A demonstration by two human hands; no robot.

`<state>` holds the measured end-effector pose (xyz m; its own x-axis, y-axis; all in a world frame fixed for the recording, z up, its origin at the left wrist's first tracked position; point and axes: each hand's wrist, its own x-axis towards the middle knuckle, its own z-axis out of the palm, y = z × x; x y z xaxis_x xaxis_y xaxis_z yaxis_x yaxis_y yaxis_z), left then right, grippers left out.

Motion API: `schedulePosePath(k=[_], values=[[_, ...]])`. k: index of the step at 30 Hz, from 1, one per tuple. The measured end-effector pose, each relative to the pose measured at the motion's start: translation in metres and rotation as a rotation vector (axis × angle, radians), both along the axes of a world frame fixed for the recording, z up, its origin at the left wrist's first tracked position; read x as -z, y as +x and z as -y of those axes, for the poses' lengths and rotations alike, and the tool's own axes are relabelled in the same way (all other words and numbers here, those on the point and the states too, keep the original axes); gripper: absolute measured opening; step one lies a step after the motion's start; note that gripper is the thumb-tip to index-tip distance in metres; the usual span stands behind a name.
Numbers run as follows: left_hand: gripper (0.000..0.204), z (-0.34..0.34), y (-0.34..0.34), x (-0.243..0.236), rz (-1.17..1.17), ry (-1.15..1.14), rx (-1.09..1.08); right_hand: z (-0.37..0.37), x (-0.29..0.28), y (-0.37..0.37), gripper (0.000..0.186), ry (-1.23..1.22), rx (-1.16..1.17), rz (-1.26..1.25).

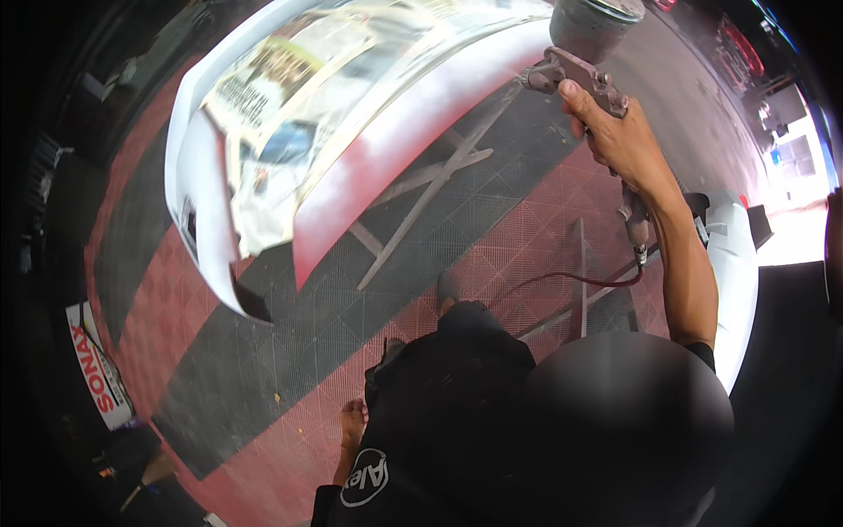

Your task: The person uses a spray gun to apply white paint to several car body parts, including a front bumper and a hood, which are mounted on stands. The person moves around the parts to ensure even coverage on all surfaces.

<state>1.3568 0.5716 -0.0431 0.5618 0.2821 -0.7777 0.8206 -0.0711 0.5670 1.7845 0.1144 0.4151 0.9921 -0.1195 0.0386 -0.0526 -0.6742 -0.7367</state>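
My right hand is closed round the handle of a paint spray gun, with its cup on top. A dark red air hose runs from the fitting below the handle. The nozzle points left toward the end of a curved car bumper, whose near strip fades from white to pink and red. Newspaper masking covers the middle of the bumper, with a white outer edge beyond it. My left hand hangs low by my side, fingers loosely bent and apart, with nothing visible in it.
A crossed stand is under the bumper. Another stand and a white car panel are at the right, close to my right arm. Red and dark grey floor tiles lie below. A white sign board is at the left.
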Motion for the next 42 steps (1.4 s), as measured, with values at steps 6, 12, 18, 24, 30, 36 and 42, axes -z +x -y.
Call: schedulePosePath(k=[6, 12, 18, 24, 30, 36, 42], values=[[0.038, 0.002, -0.059, 0.067, 0.172, -0.129, -0.119, -0.038, 0.001, -0.052, 0.056, -0.071, -0.089, -0.052], [0.040, 0.005, -0.080, 0.090, 0.120, -0.101, -0.135, -0.097, 0.033, -0.097, 0.050, 0.199, -0.276, 0.014], [0.041, 0.007, -0.063, 0.077, 0.161, -0.087, -0.044, -0.139, 0.061, -0.124, 0.054, 0.200, -0.306, -0.275], [0.045, -0.010, -0.048, 0.076, 0.042, -0.059, -0.029, -0.124, 0.095, -0.101, 0.056, 0.373, -0.281, -0.221], [0.047, -0.060, -0.054, 0.137, 0.229, -0.061, 0.125, -0.083, 0.081, -0.067, 0.055, 0.353, -0.065, -0.101], [0.049, -0.088, 0.003, 0.096, 0.067, 0.014, 0.123, -0.039, 0.096, -0.030, 0.056, 0.343, 0.058, 0.027], [0.047, -0.106, 0.064, 0.057, 0.009, 0.101, 0.256, 0.008, 0.108, 0.015, 0.062, 0.348, 0.142, 0.121]])
